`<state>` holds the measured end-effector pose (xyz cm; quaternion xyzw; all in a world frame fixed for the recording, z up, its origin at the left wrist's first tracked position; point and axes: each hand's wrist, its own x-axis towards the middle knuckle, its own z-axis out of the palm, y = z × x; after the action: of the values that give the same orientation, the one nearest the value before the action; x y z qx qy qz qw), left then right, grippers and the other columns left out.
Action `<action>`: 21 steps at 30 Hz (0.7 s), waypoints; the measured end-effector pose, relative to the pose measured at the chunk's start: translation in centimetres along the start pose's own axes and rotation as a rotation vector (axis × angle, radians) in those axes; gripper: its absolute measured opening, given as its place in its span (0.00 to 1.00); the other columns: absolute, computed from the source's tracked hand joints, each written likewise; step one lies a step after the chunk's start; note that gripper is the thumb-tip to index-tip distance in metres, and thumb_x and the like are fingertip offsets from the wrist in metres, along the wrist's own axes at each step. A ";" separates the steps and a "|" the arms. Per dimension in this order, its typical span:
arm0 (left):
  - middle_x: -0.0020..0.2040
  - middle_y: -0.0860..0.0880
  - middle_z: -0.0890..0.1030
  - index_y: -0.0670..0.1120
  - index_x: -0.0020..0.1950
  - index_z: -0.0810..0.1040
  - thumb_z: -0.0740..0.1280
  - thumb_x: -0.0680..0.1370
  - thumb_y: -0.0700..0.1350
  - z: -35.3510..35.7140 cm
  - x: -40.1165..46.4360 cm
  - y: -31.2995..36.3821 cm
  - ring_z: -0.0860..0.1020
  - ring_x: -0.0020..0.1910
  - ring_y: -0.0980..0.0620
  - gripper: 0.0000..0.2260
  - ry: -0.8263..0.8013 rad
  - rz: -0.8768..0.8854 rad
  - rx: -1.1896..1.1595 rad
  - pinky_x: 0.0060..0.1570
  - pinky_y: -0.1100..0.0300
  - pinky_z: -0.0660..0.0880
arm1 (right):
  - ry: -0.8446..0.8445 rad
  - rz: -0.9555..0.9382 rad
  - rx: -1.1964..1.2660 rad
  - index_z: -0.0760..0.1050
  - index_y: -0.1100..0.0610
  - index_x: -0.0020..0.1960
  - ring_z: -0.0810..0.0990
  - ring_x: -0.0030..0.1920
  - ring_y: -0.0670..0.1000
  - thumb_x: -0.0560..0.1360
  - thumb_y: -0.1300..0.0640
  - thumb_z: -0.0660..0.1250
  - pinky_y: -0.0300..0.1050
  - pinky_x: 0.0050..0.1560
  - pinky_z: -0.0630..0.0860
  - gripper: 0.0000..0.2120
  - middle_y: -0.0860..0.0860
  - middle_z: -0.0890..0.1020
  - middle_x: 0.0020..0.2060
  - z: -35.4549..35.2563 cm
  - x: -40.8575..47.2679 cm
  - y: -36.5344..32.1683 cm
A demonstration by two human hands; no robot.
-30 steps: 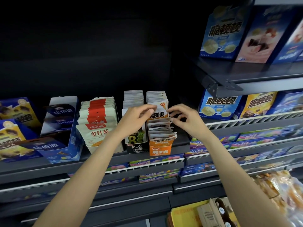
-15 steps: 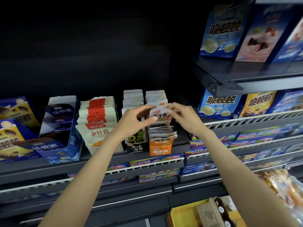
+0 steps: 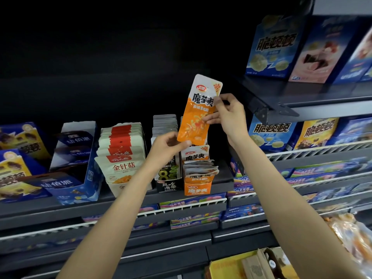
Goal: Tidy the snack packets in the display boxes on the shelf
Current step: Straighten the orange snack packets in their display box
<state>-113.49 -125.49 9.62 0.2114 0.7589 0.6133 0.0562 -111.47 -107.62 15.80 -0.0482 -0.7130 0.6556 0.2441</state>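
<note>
Two bare hands hold one orange-and-white snack packet [image 3: 199,109] upright above its orange display box [image 3: 197,186] on the dark shelf [image 3: 221,181]. The left hand [image 3: 168,147] pinches the packet's bottom edge with curled fingers; the right hand [image 3: 228,114] grips its right side between thumb and fingers. More matching packets lean loosely inside the box, beside a black display box [image 3: 168,183] of seaweed snacks.

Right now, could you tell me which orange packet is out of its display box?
The orange packet held up by both hands; the others sit in the orange box.
</note>
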 end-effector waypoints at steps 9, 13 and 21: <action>0.43 0.58 0.82 0.51 0.44 0.81 0.71 0.74 0.45 -0.7 0.3 0.6 0.79 0.40 0.68 0.01 -0.057 -0.056 0.032 0.40 0.78 0.69 | -0.004 0.032 0.014 0.69 0.57 0.54 0.82 0.30 0.48 0.81 0.55 0.62 0.36 0.30 0.78 0.05 0.53 0.82 0.41 0.0 0.5 0.0; 0.42 0.56 0.82 0.51 0.42 0.79 0.71 0.75 0.46 -0.3 0.2 0.2 0.79 0.41 0.64 0.03 0.021 0.006 0.078 0.47 0.66 0.73 | 0.008 -0.001 0.017 0.68 0.59 0.58 0.83 0.34 0.46 0.78 0.57 0.66 0.36 0.34 0.78 0.12 0.52 0.80 0.48 0.3 0.0 0.3; 0.50 0.54 0.83 0.45 0.51 0.82 0.71 0.74 0.40 1.9 -0.5 0.0 0.80 0.50 0.55 0.06 0.154 0.363 0.511 0.51 0.60 0.74 | 0.043 -0.249 -0.465 0.62 0.52 0.70 0.76 0.56 0.47 0.71 0.51 0.73 0.45 0.53 0.76 0.32 0.51 0.75 0.60 3.0 -3.3 1.6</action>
<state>-112.40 -123.99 9.10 0.3037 0.8402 0.4172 -0.1665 -110.23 -111.41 13.21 -0.0287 -0.8394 0.4380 0.3205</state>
